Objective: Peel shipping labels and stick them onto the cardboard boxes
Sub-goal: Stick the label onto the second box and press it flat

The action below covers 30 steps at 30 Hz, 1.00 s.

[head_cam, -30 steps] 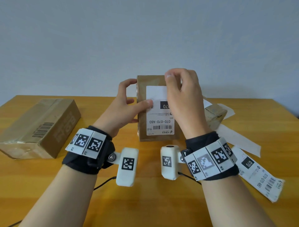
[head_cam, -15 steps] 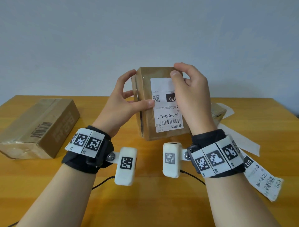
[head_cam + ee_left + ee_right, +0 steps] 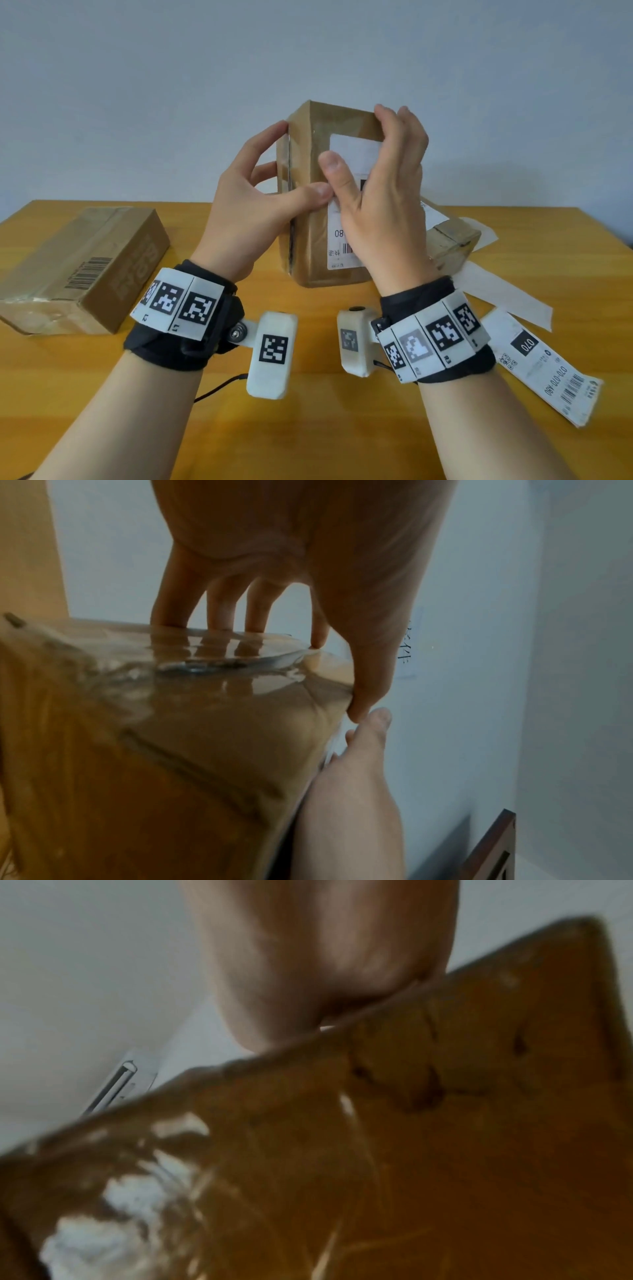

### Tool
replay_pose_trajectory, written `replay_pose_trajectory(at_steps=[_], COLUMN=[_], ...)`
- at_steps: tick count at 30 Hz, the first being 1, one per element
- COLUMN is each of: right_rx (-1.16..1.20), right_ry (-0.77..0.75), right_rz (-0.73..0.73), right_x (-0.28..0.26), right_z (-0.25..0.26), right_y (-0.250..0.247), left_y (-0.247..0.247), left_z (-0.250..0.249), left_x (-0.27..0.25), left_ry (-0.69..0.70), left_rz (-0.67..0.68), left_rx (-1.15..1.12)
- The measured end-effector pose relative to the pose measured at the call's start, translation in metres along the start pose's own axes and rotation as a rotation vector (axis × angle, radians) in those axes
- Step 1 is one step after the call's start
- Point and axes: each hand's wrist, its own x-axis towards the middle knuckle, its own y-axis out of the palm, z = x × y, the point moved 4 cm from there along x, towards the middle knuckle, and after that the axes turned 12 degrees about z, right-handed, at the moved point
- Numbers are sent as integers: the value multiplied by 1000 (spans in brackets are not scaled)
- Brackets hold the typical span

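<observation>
A brown cardboard box [image 3: 308,240] stands on end at the table's middle, with a white shipping label [image 3: 352,147] stuck on its front face. My left hand [image 3: 294,164] grips its left side, thumb on the front beside the label and fingers behind the taped edge. The left wrist view shows those fingers [image 3: 219,607] on the glossy tape of the box [image 3: 171,750]. My right hand [image 3: 358,137] covers most of the label. Its fingers curl over the top right edge and its thumb hovers over the label. The right wrist view is blurred and shows only palm and the box [image 3: 445,1123].
A second taped box [image 3: 85,263] lies flat at the left of the wooden table [image 3: 308,428]. A third box [image 3: 448,240] sits behind my right hand. White backing strips [image 3: 507,291] and a spare label [image 3: 544,370] lie at the right.
The box has risen and come nearer, turning slightly so its left side shows. My right hand has slid from the label's top corner to the box's top right edge.
</observation>
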Motion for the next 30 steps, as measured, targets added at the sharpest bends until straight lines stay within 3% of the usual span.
replay_pose_trajectory(at_steps=[3,9,17,30], right_rx=[-3,-22,102,228], right_ry=[-41,2,-48,9], right_rz=[-123,-187,-389,-523], right_x=[-1,-1,-5,1], right_z=[4,-4,-8,-28], right_y=[-7,-13,-23,-39], left_y=[4,11,15,21], left_z=[-5,-5,-6,-6], left_x=[-2,-3,-3,-3], left_ry=[22,46,91,153], left_rz=[37,102,150,200], left_rx=[26,88,228,462])
